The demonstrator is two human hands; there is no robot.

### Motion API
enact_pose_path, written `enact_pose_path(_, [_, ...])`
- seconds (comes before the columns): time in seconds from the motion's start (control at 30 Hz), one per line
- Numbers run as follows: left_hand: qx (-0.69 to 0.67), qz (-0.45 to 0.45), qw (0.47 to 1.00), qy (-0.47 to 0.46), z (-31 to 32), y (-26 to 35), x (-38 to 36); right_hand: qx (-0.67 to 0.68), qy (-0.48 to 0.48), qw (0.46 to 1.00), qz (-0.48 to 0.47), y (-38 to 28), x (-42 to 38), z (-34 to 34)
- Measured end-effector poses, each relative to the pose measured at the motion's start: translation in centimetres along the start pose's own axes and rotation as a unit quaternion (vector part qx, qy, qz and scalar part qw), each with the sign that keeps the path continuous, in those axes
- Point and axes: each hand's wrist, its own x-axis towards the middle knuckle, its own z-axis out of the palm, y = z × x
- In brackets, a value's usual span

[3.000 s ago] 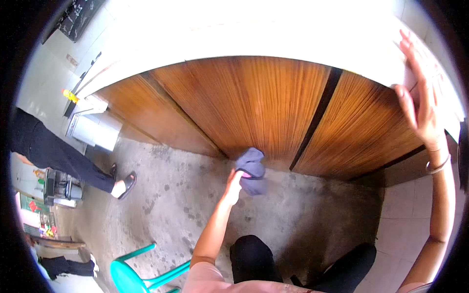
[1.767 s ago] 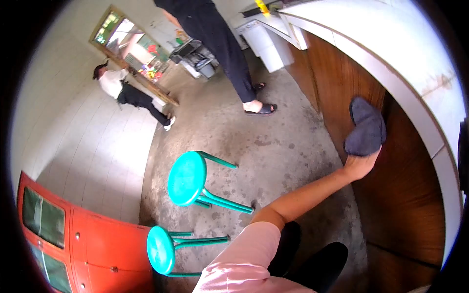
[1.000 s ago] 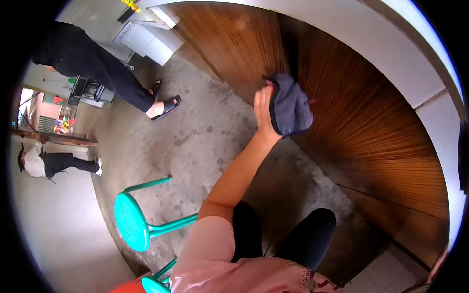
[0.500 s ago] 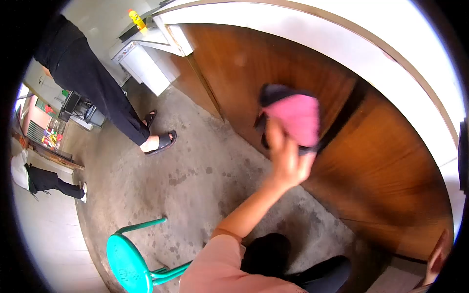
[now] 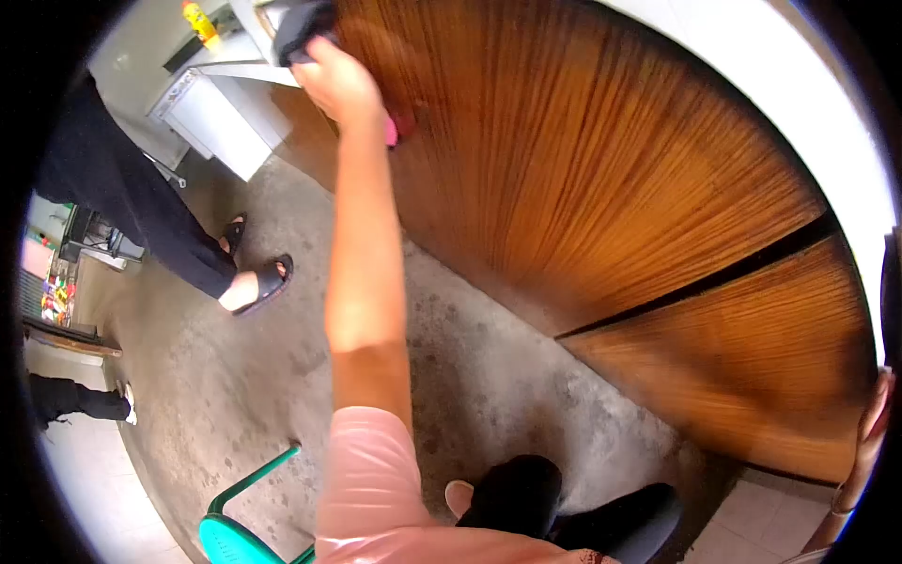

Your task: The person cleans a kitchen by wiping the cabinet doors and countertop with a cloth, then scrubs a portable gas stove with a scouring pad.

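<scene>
Your left hand (image 5: 340,85) is curled around a dark cloth (image 5: 305,33), which juts just beyond it; the wooden panel (image 5: 564,169) is beside that hand. Your right hand (image 5: 875,425), well apart, shows partly; its spread and hold I cannot tell.

Yellow plastic bottle (image 5: 199,23), upper left, on ledge of white tiled block (image 5: 230,117). Person in loose black trousers (image 5: 141,197) stands near block, wearing black open-toed sandals (image 5: 270,284). Grey, dark-spotted concrete floor (image 5: 235,376). Round green plastic stool (image 5: 235,542), cut off at bottom edge. Far left: second person's dark trousers (image 5: 70,399), white shoe (image 5: 130,404), beside white tiled wall (image 5: 99,470). Small bright multicoloured items (image 5: 58,296) above, too small to identify.
</scene>
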Motion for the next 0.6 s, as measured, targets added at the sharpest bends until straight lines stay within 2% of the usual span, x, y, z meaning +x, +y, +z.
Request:
enact_pose_path(0.1, [0.019,0.037,0.999,-0.015,0.9,1.1,-1.9,-0.012,-0.001,1.0,-0.003,0.0,0.4,-0.7])
enact_pose_path(0.13, [0.106,0.066,0.991,-0.046,1.0,3.7,-5.1,-0.016,-0.001,1.0,-0.004,-0.1,0.5,-0.7])
enact_pose_path(0.2, [0.065,0.136,0.983,-0.104,2.5,9.6,-12.1,-0.017,-0.002,1.0,-0.006,-0.3,0.9,-1.1])
enact_pose_path(0.3, [0.078,0.216,0.951,-0.205,3.5,14.4,-20.9,-0.02,-0.002,1.0,-0.009,-0.7,2.0,-1.5])
enact_pose_path(0.37, [0.056,0.266,0.934,-0.231,4.7,16.3,-25.5,-0.025,0.004,1.0,-0.015,-1.1,3.1,-1.9])
enact_pose_path(0.43, [0.004,0.264,0.945,-0.19,5.5,16.3,-26.4,-0.025,0.004,1.0,-0.017,-1.8,4.4,-2.1])
enact_pose_path(0.5, [0.023,0.244,0.954,-0.171,4.4,14.4,-24.0,-0.026,0.009,0.999,-0.019,-2.6,6.2,-2.1])
enact_pose_path(0.6, [0.072,0.147,0.982,-0.093,0.7,8.2,-18.3,-0.025,0.02,0.999,-0.024,-4.4,7.7,-2.1])
